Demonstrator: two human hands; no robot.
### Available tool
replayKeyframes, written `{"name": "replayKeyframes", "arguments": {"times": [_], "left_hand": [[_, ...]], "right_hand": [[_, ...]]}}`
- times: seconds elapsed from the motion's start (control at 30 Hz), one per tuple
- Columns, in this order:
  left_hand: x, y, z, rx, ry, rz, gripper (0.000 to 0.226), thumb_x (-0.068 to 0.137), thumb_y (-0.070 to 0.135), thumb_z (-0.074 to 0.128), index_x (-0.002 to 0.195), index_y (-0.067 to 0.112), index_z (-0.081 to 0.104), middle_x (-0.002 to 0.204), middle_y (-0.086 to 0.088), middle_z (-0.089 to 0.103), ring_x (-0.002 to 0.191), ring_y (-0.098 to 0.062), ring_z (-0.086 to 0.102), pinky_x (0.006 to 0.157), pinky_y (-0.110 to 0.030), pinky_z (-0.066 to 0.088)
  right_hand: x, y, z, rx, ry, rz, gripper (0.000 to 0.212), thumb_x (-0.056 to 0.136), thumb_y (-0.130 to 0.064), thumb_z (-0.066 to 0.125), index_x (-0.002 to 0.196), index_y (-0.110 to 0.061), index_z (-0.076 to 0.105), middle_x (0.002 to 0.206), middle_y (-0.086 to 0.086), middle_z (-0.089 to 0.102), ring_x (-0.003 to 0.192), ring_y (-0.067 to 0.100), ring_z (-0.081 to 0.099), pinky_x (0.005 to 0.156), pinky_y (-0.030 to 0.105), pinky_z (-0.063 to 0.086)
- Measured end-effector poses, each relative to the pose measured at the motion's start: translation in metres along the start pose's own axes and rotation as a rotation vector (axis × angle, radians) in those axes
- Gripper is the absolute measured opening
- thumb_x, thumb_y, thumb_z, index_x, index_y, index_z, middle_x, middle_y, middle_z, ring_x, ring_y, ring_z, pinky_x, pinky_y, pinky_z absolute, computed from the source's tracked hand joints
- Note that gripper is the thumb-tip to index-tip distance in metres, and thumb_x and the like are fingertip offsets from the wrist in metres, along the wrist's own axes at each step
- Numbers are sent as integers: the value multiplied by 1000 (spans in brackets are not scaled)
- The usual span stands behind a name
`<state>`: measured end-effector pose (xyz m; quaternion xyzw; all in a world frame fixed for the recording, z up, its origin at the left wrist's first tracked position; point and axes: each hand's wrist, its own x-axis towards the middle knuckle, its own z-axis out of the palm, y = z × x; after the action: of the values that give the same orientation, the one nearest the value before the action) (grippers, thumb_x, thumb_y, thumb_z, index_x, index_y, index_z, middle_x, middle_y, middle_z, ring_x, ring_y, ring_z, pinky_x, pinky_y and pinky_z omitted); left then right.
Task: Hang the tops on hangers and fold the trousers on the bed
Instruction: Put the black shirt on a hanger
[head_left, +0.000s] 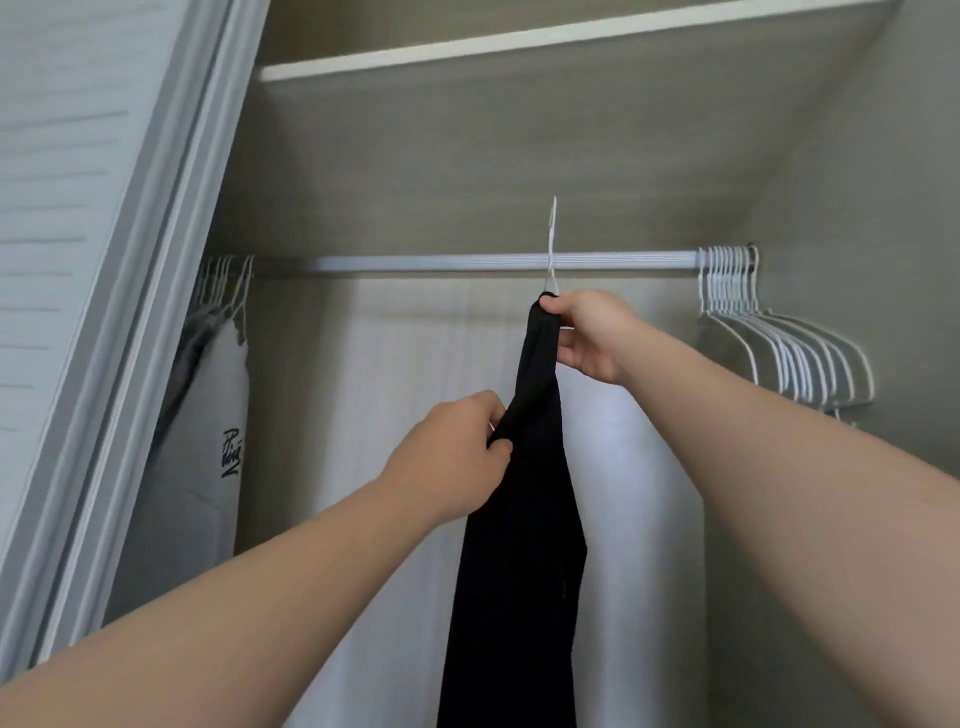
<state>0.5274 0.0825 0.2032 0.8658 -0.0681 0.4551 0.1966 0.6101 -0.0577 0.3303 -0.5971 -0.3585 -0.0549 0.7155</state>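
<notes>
Gripping the black top (519, 571) at its edge: left hand (452, 457), fingers curled. Right hand (592, 338) pinches the top's upper end below the white hanger (551, 234). The hanger's hook crosses the rod (441, 262).

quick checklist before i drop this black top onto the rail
1. Right hand grips the black top at the hanger neck: ok.
2. Left hand pinches the top's edge: ok.
3. Hanger hook seated on the rail: not ok, it rises above the rail.
4. Free rail between the hung clothes and the empty hangers: ok.
5. Top square on the hanger: cannot tell, seen edge-on.
</notes>
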Motion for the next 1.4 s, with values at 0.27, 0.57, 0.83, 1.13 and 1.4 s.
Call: {"name": "replayKeyframes", "arguments": {"times": [0.27, 0.57, 0.83, 1.13, 1.4], "left_hand": [[15, -4, 9, 43, -32, -18, 8, 93, 20, 52, 88, 26, 53, 83, 4, 64, 78, -21, 63, 72, -41, 57], [2, -16, 26, 18, -72, -39, 5, 92, 15, 51, 88, 17, 51, 75, 2, 58, 64, -15, 53, 55, -26, 42], [-30, -26, 49, -356, -308, -278, 38, 81, 27, 78, 109, 22, 54, 102, 1, 69, 91, -16, 70, 80, -31, 59], [-55, -57, 21, -105, -210, -300, 18, 88, 8, 58, 84, 23, 49, 76, 7, 54, 63, -5, 51, 45, -8, 34], [-67, -88, -16, 70, -176, -349, 14, 88, 9, 57, 96, 20, 53, 82, 2, 63, 72, -13, 60, 53, -16, 43]], "right_hand": [[38, 27, -18, -20, 26, 99, 6, 101, -6, 53, 101, -5, 58, 84, 6, 65, 68, 18, 67, 59, 27, 60], [19, 43, -10, -220, 73, 35, 13, 95, -21, 64, 93, -8, 61, 86, 9, 64, 61, 22, 60, 65, 32, 57], [-19, 33, 26, -950, 149, -56, 8, 87, -8, 53, 87, 0, 55, 87, 21, 66, 54, 37, 70, 56, 44, 62], [-6, 58, 54, -1030, 181, -298, 19, 85, 0, 44, 67, -6, 42, 74, 15, 52, 61, 33, 59, 54, 29, 46], [17, 90, 88, -861, 108, -393, 11, 87, -6, 45, 83, 2, 52, 86, 20, 62, 72, 41, 68, 67, 53, 60]]}}
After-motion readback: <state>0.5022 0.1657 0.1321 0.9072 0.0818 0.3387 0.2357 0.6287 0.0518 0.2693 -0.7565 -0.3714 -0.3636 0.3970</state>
